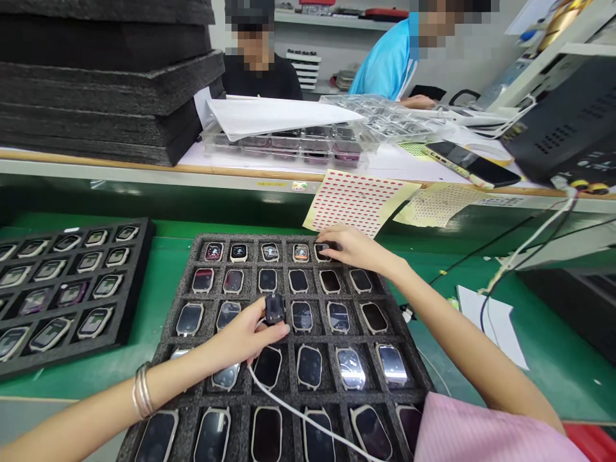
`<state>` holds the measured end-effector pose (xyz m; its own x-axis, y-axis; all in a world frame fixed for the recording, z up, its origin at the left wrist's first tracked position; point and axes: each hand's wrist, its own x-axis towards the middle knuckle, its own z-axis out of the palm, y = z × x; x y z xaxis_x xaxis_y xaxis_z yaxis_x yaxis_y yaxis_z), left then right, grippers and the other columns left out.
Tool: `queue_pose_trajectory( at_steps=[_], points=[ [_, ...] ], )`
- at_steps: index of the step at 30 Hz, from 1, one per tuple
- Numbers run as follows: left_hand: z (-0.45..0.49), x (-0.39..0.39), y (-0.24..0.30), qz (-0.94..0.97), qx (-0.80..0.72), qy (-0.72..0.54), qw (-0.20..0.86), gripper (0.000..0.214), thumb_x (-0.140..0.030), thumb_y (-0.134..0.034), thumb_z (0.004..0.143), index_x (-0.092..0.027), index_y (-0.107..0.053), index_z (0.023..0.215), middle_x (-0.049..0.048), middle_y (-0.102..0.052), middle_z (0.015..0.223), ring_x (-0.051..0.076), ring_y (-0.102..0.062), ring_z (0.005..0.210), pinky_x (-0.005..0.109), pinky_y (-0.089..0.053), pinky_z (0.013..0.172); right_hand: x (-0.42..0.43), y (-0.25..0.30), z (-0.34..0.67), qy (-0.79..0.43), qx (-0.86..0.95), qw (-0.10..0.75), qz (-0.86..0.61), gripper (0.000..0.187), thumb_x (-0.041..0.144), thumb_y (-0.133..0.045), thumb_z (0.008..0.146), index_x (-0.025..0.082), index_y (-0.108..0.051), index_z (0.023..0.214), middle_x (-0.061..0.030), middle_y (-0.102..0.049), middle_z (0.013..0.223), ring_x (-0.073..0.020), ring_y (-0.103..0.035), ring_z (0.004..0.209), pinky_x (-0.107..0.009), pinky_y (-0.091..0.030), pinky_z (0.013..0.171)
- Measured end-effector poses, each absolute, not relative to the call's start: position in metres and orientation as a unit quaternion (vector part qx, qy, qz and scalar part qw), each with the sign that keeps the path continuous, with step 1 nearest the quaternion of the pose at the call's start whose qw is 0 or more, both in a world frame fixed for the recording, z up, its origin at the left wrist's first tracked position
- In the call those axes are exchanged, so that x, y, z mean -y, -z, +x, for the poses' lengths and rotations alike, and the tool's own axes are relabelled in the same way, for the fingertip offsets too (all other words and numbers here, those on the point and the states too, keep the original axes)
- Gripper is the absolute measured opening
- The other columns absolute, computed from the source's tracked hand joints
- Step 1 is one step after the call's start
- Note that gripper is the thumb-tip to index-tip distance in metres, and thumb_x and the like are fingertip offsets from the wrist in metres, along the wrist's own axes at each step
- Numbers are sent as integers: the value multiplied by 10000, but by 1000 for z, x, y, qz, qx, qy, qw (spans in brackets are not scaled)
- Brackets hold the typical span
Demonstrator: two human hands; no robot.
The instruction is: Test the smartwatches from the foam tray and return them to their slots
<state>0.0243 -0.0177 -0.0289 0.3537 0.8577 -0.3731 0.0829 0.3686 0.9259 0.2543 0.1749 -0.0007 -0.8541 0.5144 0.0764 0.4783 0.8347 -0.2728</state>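
Note:
A black foam tray (166, 343) lies before me, with rows of smartwatch cases without straps in its compartments. My left hand (260, 327) is closed around a small black block (274, 309) above the middle of the tray. A white cable (308, 420) runs from under this hand toward the lower right. My right hand (344, 244) reaches to the far row, its fingers closed on a smartwatch (321, 251) in its compartment and partly hiding it. Left of that watch, several watches in the same row, such as one smartwatch (301, 253), have lit screens.
Another foam tray of watches (72, 282) stands at the left. Stacked black foam (106, 83) rises on the shelf behind. A sticker sheet (359, 202) hangs from the shelf edge, near a phone (471, 163). Cables and white paper (491, 324) lie at right. Two people sit opposite.

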Motion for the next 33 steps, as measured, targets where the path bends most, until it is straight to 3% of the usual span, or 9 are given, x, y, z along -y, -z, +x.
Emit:
queue_pose_trajectory(
  at_steps=[4,8,14,18,23,27,33],
  points=[
    [37,13,9,462,-473,-280,696,307,-387,-628,808,-179,-498,993,19,-621,917,5,-376,363,169,-297,335,-176,1,258,-105,948,32,-298,277,120,-707,755,134,-667,1029,-113,-606,1024,-272,-600,910,-376,-489,797],
    [50,2,20,451,-438,-328,705,280,-358,-641,798,-164,-491,933,29,-640,900,-4,-391,357,150,-282,328,-173,13,252,-91,937,28,-335,281,131,-718,734,104,-669,1009,-132,-588,942,-296,-597,837,-388,-490,720],
    [45,3,45,466,-389,-334,721,294,-315,-681,776,-146,-510,945,70,-652,966,9,-427,392,148,-339,333,-176,5,259,-151,929,79,-329,283,199,-735,749,132,-637,1007,-79,-634,903,-245,-605,842,-352,-495,754],
    [42,5,48,448,-392,-366,715,365,-277,-723,743,-152,-499,1002,73,-629,1015,18,-436,448,143,-374,352,-141,-13,252,-200,924,133,-297,432,339,-738,778,150,-577,1131,-71,-628,998,-211,-600,892,-329,-501,795],
    [43,4,50,456,-390,-374,707,452,-259,-757,712,-155,-506,1073,-26,-570,762,30,-438,441,148,-369,380,-72,-9,227,-182,952,131,-208,399,261,-745,776,158,-590,1129,-108,-588,1086,-268,-548,981,-408,-467,835],
    [45,6,53,470,-408,-383,683,362,-360,-661,807,-147,-500,1052,-89,-482,535,49,-427,370,151,-325,361,-58,8,218,-158,956,134,-209,370,192,-705,805,113,-556,1135,-144,-568,1097,-278,-536,996,-422,-474,827],
    [47,8,52,454,-425,-408,669,308,-422,-630,818,-154,-517,917,-112,-432,424,43,-333,285,150,-219,291,-61,17,220,-207,945,167,-189,385,224,-656,856,150,-496,1199,-110,-590,1155,-252,-545,1058,-421,-468,887]
  ],
)
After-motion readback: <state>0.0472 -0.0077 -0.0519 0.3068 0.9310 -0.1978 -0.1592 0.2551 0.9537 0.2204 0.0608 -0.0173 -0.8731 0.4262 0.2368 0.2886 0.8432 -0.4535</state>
